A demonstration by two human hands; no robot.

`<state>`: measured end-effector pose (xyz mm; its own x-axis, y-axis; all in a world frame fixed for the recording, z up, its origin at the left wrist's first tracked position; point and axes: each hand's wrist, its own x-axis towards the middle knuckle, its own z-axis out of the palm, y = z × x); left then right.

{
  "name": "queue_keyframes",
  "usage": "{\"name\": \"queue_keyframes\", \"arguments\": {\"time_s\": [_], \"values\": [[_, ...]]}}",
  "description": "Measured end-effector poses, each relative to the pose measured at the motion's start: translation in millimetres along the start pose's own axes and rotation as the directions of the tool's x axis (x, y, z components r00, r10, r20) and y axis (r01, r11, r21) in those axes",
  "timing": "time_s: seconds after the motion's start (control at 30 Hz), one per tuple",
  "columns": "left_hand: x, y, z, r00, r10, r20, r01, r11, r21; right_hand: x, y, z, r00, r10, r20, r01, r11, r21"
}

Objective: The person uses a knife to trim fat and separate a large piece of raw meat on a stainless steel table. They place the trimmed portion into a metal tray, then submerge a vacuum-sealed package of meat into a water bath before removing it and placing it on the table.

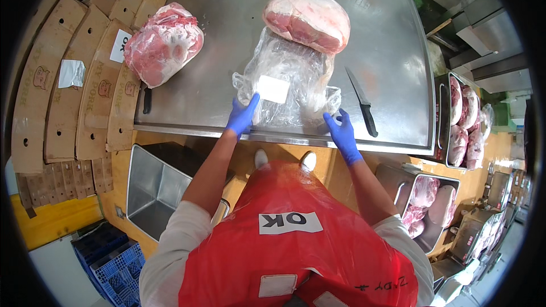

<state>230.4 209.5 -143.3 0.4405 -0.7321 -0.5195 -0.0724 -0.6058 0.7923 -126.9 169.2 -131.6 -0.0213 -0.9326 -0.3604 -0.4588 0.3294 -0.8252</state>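
A large cut of pork (pixel 310 20) with a pale fat cap lies toward the far side of the steel table, at the far end of a clear plastic bag (pixel 293 62). A blank-looking white label (pixel 273 89) is on the bag. Both hands wear blue gloves. My left hand (pixel 241 118) is closed on the bag's near left corner, beside the label. At the near right corner, my right hand (pixel 343 133) has its fingers apart, with a fingertip against the plastic. Right of the bag lies a black-handled knife (pixel 363 102).
Another pork cut (pixel 165 45) lies at the table's left, above a black handle (pixel 147 100). Flattened cardboard boxes (pixel 91 102) border the left side. Below stands a steel tub (pixel 153 193). Meat-filled steel bins (pixel 441 230) stand to the right. The steel table (pixel 227 0) has a raised edge.
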Motion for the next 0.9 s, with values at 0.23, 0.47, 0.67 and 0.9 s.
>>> {"name": "queue_keyframes", "arguments": {"time_s": [0.23, 0.47, 0.67, 0.9], "values": [[112.4, 32.9, 61.8, 0.996, 0.061, 0.060, -0.072, 0.976, 0.206, 51.9, -52.4, 43.8, 0.957, 0.226, 0.183, -0.280, 0.887, 0.367], [24.2, 67.3, 104.4, 0.838, 0.098, 0.536, 0.086, 0.948, -0.307, 92.2, -53.5, 57.9, 0.908, 0.017, 0.418, -0.315, 0.685, 0.657], [15.3, 49.7, 84.3, 0.837, 0.133, 0.531, 0.111, 0.909, -0.402, 91.5, -71.1, 89.4, 0.952, 0.048, 0.303, -0.261, 0.647, 0.717], [-34.2, 118.2, 73.1, 0.746, -0.209, 0.633, 0.557, 0.716, -0.421, 87.0, -74.8, 106.8, 0.991, -0.131, -0.007, 0.101, 0.730, 0.676]]}}
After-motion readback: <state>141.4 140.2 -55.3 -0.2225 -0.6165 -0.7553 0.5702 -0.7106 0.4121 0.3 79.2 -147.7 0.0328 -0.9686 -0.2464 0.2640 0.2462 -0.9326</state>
